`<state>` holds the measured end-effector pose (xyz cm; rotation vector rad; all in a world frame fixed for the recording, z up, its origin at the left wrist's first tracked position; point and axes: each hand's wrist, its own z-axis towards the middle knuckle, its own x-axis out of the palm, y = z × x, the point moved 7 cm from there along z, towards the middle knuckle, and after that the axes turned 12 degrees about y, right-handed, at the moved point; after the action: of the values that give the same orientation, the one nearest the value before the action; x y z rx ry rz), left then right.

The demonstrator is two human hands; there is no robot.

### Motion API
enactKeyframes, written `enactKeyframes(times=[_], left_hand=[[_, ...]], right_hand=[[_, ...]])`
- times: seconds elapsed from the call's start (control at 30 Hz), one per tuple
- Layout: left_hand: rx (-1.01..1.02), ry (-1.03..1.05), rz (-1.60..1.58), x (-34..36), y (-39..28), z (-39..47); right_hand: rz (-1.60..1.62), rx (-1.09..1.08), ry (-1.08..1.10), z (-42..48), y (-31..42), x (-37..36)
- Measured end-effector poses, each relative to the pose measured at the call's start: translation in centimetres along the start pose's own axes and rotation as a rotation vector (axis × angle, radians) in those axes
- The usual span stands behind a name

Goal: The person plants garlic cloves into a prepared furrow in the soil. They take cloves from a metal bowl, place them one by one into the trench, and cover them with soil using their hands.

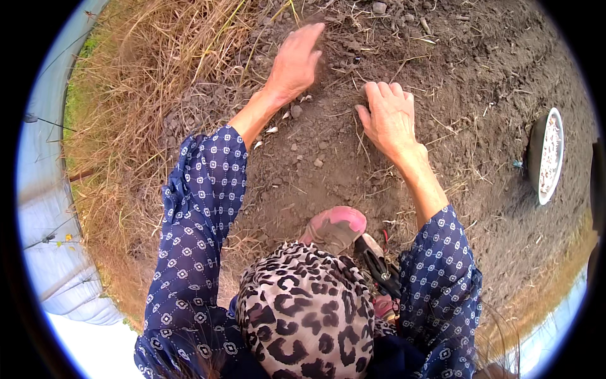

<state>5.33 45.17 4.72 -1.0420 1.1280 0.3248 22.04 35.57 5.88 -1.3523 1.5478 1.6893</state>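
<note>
My left hand (pixel 294 64) is over the soil beside the dry grass, palm down, with its fingers stretched forward and its thumb apart. Motion blurs its edge, and nothing shows in it. Several small white cloves, apparently garlic (pixel 271 130), lie in a line in the soil below that hand's wrist. My right hand (pixel 392 113) rests at the soil to the right, back upward and fingers bent down. Its fingertips and anything under them are hidden. Between and around both hands spreads loose brown soil (pixel 322 137) with clods and bits of straw.
A round metal bowl (pixel 534 154) filled with whitish pieces stands on the soil at far right. Dry grass (pixel 142 94) borders the left side, with plastic sheeting (pixel 47 199) beyond. Near my knee are a pink-toed shoe (pixel 338 227) and a black strapped item (pixel 378 265).
</note>
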Motion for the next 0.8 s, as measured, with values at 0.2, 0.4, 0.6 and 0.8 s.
enactKeyframes(times=[0.2, 0.4, 0.6, 0.8], left_hand=[[0.041, 0.273, 0.354, 0.9, -1.0, -4.2], [0.011, 0.329, 0.461, -1.9, 0.4, -8.2], [-0.080, 0.336, 0.404, -1.5, 1.0, -11.4], [-0.014, 0.382, 0.356, -2.2, 2.2, -12.0]], right_hand=[[-0.139, -0.128, 0.160, 0.5, 4.5, 2.7], [0.038, -0.287, 0.018, 0.0, 6.5, 1.4], [-0.081, -0.326, 0.288, -1.0, 9.5, 5.2], [0.198, -0.477, 0.099, -1.5, 12.9, 6.8]])
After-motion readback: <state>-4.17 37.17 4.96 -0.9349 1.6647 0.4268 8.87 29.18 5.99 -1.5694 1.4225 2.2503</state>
